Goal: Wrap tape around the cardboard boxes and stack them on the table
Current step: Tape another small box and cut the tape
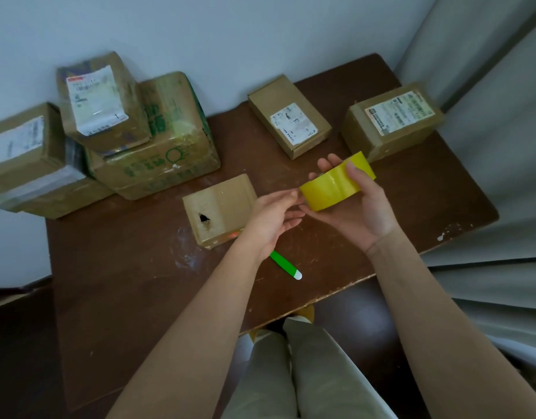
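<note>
Right hand (361, 207) cradles yellow tape roll (336, 184) above table (124, 282), thumb curled over it. Left hand (274, 217) fingers loosely extended, tips touching roll edge; pinch unclear. Step: likely finding tape end. Next: peel end, stick onto holed box (218, 208) just beside left hand.

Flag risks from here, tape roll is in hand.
1. The left hand is picking at the tape roll held in the right hand; the end may tear or restick.
2. The nearest box has a hole in its side; tight wrapping could crush it.
3. The green cutter lies near the table edge; an arm could knock it off.
</note>
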